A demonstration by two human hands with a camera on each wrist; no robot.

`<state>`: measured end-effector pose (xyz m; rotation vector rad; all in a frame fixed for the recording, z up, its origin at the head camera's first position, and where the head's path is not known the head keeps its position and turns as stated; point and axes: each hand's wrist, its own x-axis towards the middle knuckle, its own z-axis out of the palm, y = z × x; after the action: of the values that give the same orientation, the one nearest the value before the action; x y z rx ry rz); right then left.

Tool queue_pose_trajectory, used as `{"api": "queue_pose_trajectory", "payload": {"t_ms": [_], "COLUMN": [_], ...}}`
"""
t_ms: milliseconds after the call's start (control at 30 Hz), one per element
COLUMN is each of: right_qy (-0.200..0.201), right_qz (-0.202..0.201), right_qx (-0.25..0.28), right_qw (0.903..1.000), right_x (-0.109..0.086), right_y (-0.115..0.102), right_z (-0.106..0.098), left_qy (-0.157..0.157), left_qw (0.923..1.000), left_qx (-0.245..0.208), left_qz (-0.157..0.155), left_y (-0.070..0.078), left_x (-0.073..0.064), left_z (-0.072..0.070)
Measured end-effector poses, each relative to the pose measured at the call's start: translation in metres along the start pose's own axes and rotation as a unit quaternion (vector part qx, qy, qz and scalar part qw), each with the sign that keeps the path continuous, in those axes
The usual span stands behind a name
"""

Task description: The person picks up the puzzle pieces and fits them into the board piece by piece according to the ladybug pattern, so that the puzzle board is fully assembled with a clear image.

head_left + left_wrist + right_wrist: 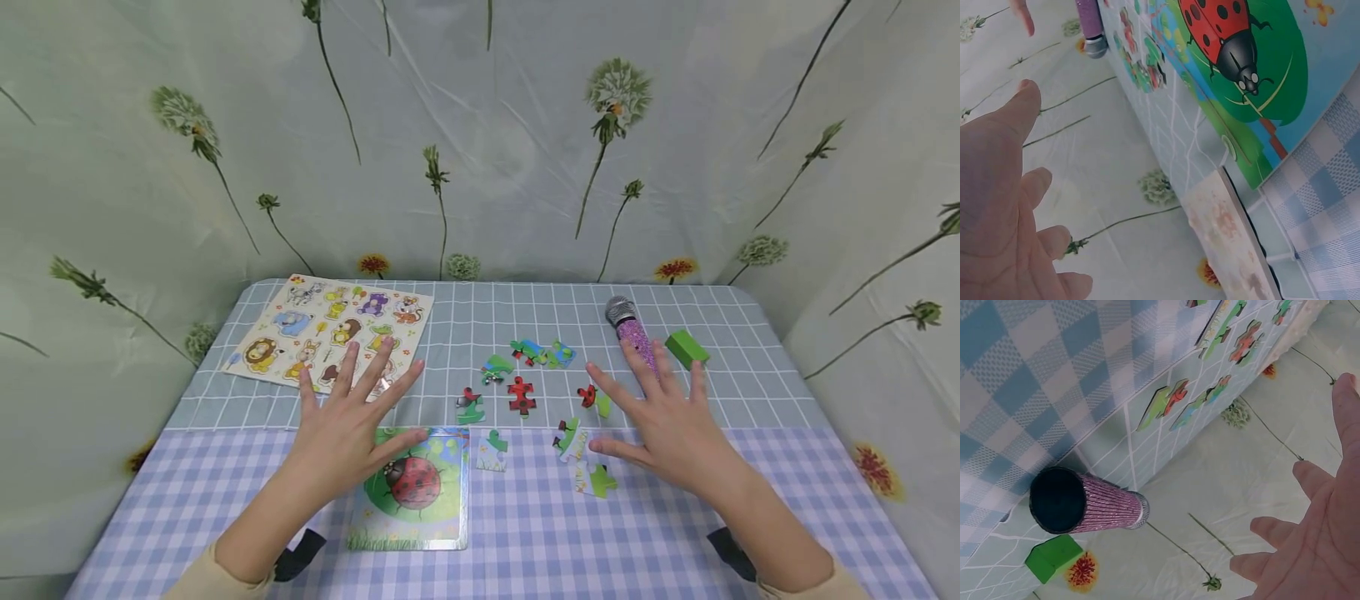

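Observation:
My left hand (345, 429) hovers with spread fingers over the upper left of a ladybug puzzle board (442, 521). My right hand (671, 429) is spread too, palm down, right of the loose puzzle pieces and in front of the microphone. Neither hand holds anything. Several jigsaw pieces lie between the hands, among them a red spotted piece (522, 397), a white-and-green piece (492, 452) and a green-leaf piece (597, 481). In the left wrist view the board's ladybug picture (1229, 37) shows large. The right wrist view has the pink glitter microphone (1110, 503) beside a green block (1054, 557).
A wooden animal puzzle board (330, 333) lies at the back left, partly covered by my left fingers in the head view. The table has a grey grid cloth (465, 312) behind and a blue checked cloth (555, 550) in front. A dandelion-print curtain (510, 167) surrounds it.

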<state>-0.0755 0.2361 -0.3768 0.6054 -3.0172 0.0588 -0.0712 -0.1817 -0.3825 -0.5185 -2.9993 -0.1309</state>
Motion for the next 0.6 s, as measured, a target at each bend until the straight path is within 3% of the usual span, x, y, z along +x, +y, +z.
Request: {"api": "queue_pose_trajectory", "payload": {"t_ms": [233, 367, 600], "right_qy": [-0.013, -0.025, 0.006], "right_qz": [-0.009, -0.012, -0.029], "right_qx": [0.011, 0.045, 0.092], "right_qw": [0.9998, 0.9986, 0.9953], "right_x": [0.008, 0.016, 0.032], "right_y": [-0.006, -0.01, -0.021], "right_z": [-0.004, -0.004, 0.006], "left_qy": [-0.018, -0.031, -0.056], "left_qw": [0.9998, 0.9995, 0.9963], "left_qx": [-0.002, -0.005, -0.064], "left_qz": [-0.001, 0.011, -0.006], "left_y": [-0.005, -0.009, -0.023], "left_x": [-0.007, -0.013, -0.031], "left_z": [0.0, 0.003, 0.011]}}
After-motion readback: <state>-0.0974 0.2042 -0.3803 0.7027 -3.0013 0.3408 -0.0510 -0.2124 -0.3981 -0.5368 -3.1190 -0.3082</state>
